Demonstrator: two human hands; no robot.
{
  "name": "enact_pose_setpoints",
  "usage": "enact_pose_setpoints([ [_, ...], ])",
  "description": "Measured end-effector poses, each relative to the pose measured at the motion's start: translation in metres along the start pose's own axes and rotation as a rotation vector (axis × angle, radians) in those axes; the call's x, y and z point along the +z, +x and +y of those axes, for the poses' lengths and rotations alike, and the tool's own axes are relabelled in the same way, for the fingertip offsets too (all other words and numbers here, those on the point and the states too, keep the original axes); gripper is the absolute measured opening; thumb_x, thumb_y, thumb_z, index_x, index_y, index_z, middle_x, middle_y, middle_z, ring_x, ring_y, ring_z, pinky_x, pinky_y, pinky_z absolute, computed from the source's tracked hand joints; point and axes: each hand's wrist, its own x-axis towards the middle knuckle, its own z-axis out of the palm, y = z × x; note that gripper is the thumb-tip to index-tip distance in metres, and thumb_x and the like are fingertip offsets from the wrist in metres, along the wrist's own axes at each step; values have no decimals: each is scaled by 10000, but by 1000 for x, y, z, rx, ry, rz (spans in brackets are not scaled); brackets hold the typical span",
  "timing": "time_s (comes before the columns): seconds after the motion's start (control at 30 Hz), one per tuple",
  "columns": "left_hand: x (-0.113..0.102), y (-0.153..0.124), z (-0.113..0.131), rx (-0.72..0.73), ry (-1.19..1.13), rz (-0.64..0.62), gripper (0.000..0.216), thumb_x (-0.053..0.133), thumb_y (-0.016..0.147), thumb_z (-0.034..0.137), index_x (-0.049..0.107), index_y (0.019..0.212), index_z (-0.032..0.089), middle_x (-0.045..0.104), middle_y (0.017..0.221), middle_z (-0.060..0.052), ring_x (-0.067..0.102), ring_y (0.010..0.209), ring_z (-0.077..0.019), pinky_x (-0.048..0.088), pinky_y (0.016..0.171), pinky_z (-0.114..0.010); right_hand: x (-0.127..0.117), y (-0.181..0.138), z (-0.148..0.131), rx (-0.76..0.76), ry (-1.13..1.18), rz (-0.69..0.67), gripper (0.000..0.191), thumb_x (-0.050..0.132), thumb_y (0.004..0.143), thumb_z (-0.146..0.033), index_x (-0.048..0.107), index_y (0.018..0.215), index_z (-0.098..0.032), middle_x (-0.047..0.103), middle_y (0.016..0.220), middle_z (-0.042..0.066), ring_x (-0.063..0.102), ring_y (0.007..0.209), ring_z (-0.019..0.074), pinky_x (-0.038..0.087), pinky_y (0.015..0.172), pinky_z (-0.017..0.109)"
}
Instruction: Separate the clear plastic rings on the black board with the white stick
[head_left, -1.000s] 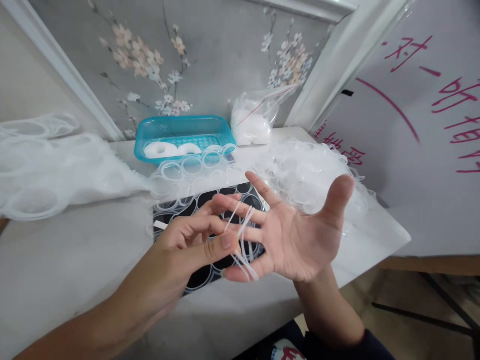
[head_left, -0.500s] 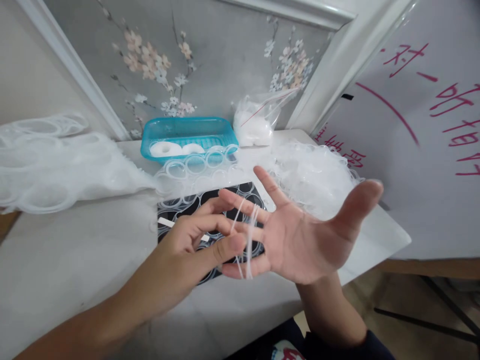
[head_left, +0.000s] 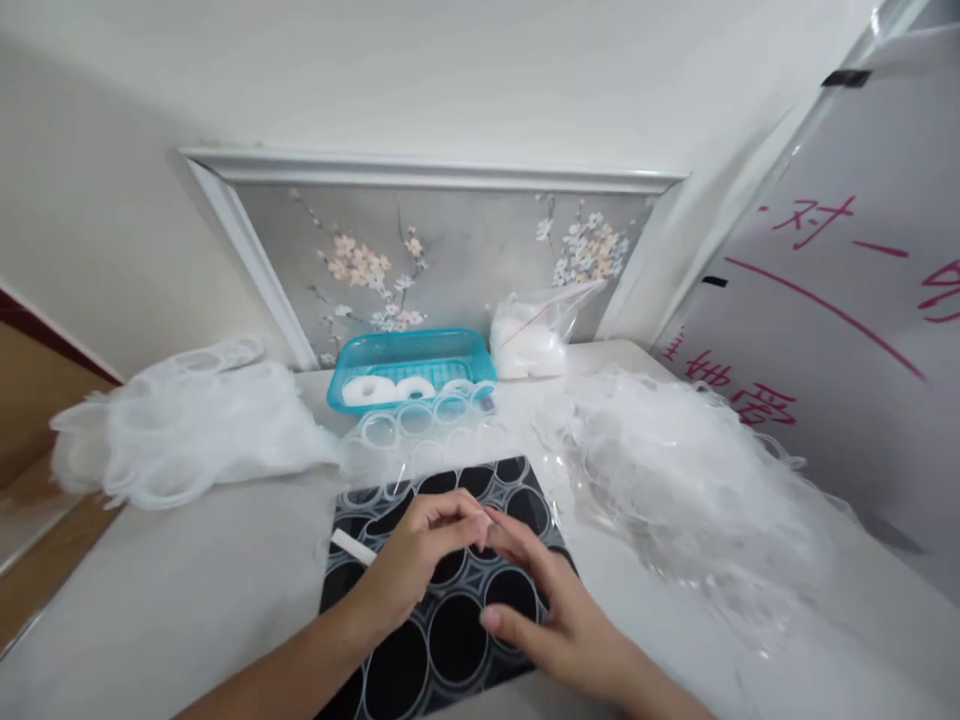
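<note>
Two hands work low over the near part of the counter (head_left: 187,600). The right hand (head_left: 559,625) is open, palm down, with the fingers extended. The left hand (head_left: 424,550) is curled, its fingertips pinched together and touching the right hand's fingertips. Whether the pinch holds anything cannot be told.

Both hands are directly above a black board (head_left: 450,640), which lies flat on the counter. A clear tray of round cells (head_left: 397,430) covers the board and extends past its far edge; the board shows dark through the cells. A white strip (head_left: 352,547) lies at the board's left edge, just beside the left hand.

Flanking the board:
- Right: a large heap of clear plastic (head_left: 675,480).
- Left, well apart: a second heap (head_left: 187,420).

Beyond the tray stands a teal basket (head_left: 411,350) containing two white rings (head_left: 367,390). The tray's far cells partly cover its front wall. Just to its right, a clear bag (head_left: 532,340) holds white pieces. A floral panel (head_left: 450,250) stands behind both, and a white board with red writing (head_left: 825,330) closes the right side.
</note>
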Motion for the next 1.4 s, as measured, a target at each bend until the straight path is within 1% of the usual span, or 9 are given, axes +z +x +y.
enact_pose_setpoints([
  [0.1, -2, 18, -5, -134, -490, 137, 216, 685, 803, 227, 636, 604, 157, 545, 609, -17, 569, 658, -135, 493, 708, -236, 7, -6, 12, -7, -20, 30, 864, 688, 874, -423, 191, 1574, -325, 421, 1556, 137, 388, 1445, 307, 317, 1177, 560],
  [0.2, -23, 39, 8, -112, -624, 239, 79, 647, 828, 200, 667, 778, 141, 394, 476, 55, 482, 488, -89, 467, 566, -188, 11, -8, 20, 21, 95, 113, 906, 679, 865, -472, 149, 1583, -317, 387, 1576, 145, 330, 1476, 304, 315, 1183, 534],
  [0.33, -77, 80, 49, 109, 57, 332, 402, 452, 861, 349, 647, 1131, 123, 649, 730, -58, 539, 511, -115, 387, 440, -206, 12, -8, 27, 97, 127, 135, 911, 702, 826, -508, 216, 1571, -313, 482, 1510, 148, 422, 1419, 319, 352, 1152, 531],
  [0.43, -115, 118, 70, 95, 295, 346, 377, 545, 751, 283, 690, 1060, 123, 716, 949, -112, 609, 652, -137, 406, 489, -205, 13, -9, 29, 155, 42, 72, 946, 743, 782, -455, 244, 1569, -297, 514, 1485, 141, 474, 1373, 328, 350, 1145, 540],
  [0.57, -141, 157, 66, -40, 636, 264, 130, 689, 698, 219, 711, 791, 131, 728, 790, -64, 596, 610, -141, 469, 572, -240, 12, -7, 27, 234, -101, 36, 915, 737, 755, -342, 297, 1556, -298, 562, 1441, 118, 502, 1344, 333, 332, 1152, 549],
  [0.67, -144, 171, 54, -130, 881, 195, 127, 736, 778, 245, 690, 755, 130, 709, 781, -40, 632, 681, -156, 516, 659, -267, 8, -5, 24, 263, -172, 59, 908, 727, 746, -315, 307, 1552, -320, 605, 1390, 101, 531, 1312, 332, 370, 1131, 526],
  [0.97, -136, 179, 41, -212, 1269, 151, 296, 622, 952, 354, 630, 1163, 146, 639, 1177, -78, 646, 1006, -223, 565, 855, -398, 4, -3, 22, 255, -253, 37, 790, 679, 802, -306, 359, 1524, -317, 675, 1270, 74, 601, 1218, 293, 435, 1080, 462],
  [1.23, -139, 155, 43, 19, 1323, 262, 188, 582, 917, 206, 731, 1011, 140, 737, 1034, -81, 660, 1027, -251, 471, 923, -347, 12, 12, 18, 146, -384, 48, 314, 567, 936, -381, 636, 1201, -226, 712, 885, 54, 670, 860, 223, 523, 799, 359],
  [1.4, -146, 140, 44, 72, 1371, 168, 229, 591, 916, 179, 695, 1117, 143, 709, 1145, -100, 610, 1138, -255, 445, 996, -359, 52, 52, 3, 121, -747, -73, 313, 650, 885, -400, 654, 1108, -179, 736, 900, 95, 697, 869, 273, 523, 739, 363],
])
